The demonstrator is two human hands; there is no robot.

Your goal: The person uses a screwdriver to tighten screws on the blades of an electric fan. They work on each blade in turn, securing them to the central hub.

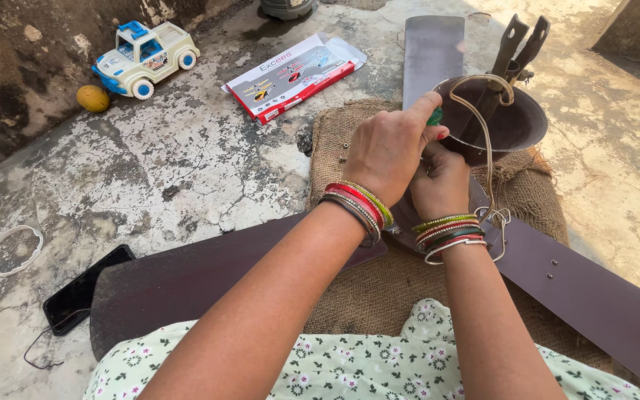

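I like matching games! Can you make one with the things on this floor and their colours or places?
Things:
1. toy car
2. phone
3. round fruit
4. ring

Descriptions:
a. yellow, by the wall
b. black, next to a dark fan blade
c. white hoop, far left
d. white and blue, with wheels

Pairs: 1-d, 2-b, 3-a, 4-c
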